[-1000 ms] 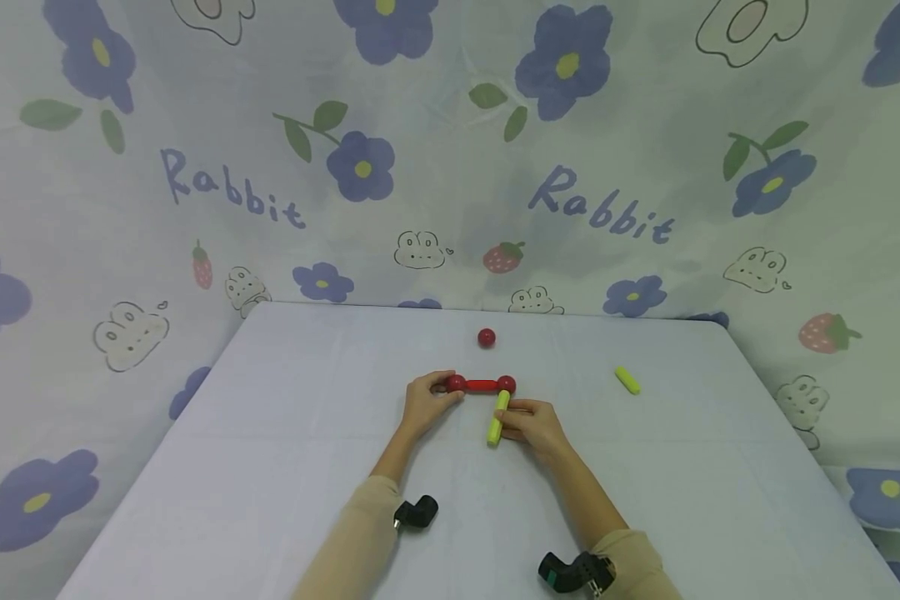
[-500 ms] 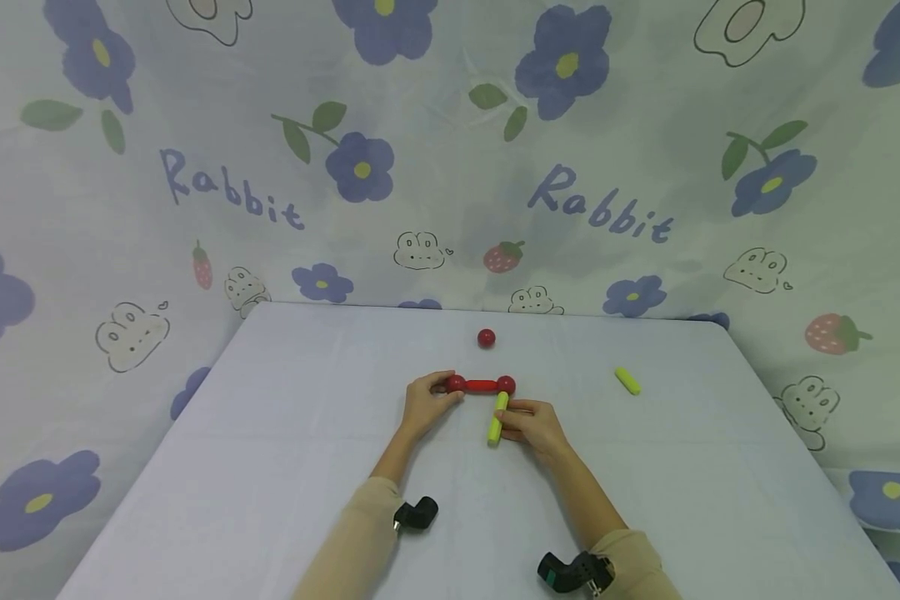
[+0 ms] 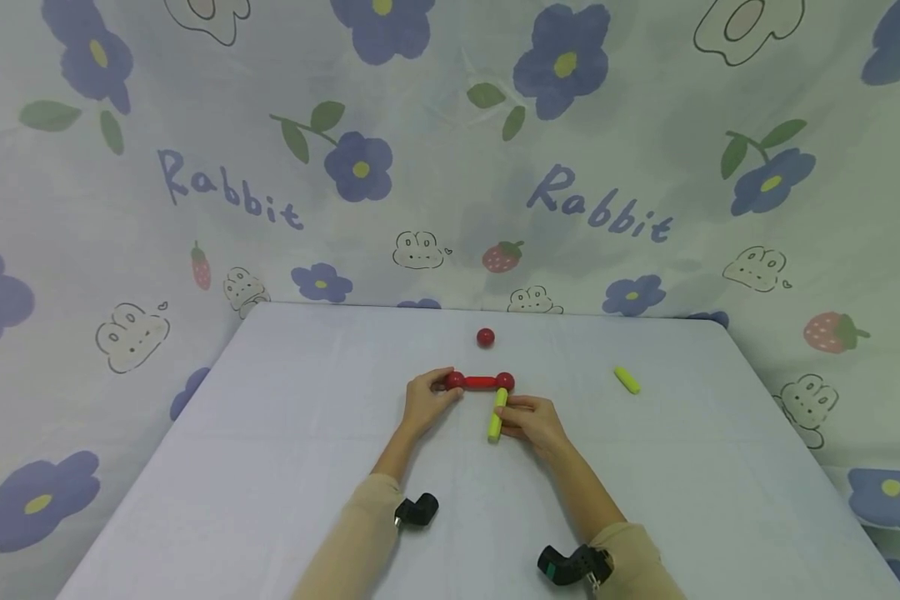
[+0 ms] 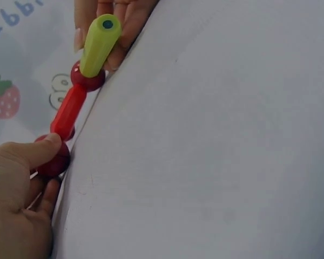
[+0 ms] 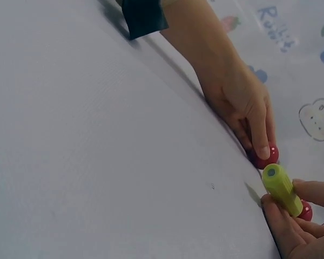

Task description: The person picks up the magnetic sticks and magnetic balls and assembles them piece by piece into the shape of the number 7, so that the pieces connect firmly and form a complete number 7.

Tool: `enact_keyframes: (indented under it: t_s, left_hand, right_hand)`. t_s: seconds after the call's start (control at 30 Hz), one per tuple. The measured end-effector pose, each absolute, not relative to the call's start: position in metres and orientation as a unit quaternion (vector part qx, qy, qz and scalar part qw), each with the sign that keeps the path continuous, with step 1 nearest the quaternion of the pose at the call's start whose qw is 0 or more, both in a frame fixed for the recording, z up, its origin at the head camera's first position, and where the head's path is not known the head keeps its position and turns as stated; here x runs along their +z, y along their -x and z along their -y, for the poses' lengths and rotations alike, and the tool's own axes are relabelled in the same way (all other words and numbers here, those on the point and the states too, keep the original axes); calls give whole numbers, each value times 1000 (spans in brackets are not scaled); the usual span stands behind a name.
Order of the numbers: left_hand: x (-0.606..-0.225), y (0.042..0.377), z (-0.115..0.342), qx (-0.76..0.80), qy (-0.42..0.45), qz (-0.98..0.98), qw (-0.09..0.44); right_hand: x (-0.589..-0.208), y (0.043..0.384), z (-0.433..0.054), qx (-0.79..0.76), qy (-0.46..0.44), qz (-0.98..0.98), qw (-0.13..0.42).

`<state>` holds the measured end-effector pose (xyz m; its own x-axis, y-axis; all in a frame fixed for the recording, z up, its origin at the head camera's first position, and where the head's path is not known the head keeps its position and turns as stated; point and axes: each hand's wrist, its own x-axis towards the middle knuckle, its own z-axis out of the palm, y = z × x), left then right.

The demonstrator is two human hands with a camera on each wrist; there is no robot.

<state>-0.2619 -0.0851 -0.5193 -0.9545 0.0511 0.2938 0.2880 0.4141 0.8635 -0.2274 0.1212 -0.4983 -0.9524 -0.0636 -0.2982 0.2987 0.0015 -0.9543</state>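
Two dark red balls, the left ball [image 3: 455, 380] and the right ball [image 3: 505, 381], stand at the ends of a bright red rod [image 3: 481, 382]. My left hand [image 3: 424, 405] grips the left ball between thumb and fingers. A yellow-green rod [image 3: 497, 423] is pinched by my right hand [image 3: 537, 422], its far end against the right ball. In the left wrist view, this yellow-green rod [image 4: 102, 43] shows a dark hole in its free end. The contact between rod and ball is partly hidden, so I cannot tell how deep it sits.
A loose red ball [image 3: 485, 337] lies near the back of the white table [image 3: 270, 500]. Another yellow-green rod [image 3: 627, 380] lies to the right. Behind the table hangs a flowered curtain [image 3: 450, 167]. Black wrist cameras sit on both forearms.
Over the last half second both hands and the joined pieces have shifted very slightly away from the person. The grips look the same, and the loose ball and rod lie where they were.
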Motion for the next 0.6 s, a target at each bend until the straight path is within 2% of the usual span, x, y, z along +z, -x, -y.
enact_keyframes:
  t_s: [0.6]
  left_hand:
    - [-519,280,89,-532,119,827,136]
  right_hand:
    - [-499,247,-113,-697,-115,-696,127]
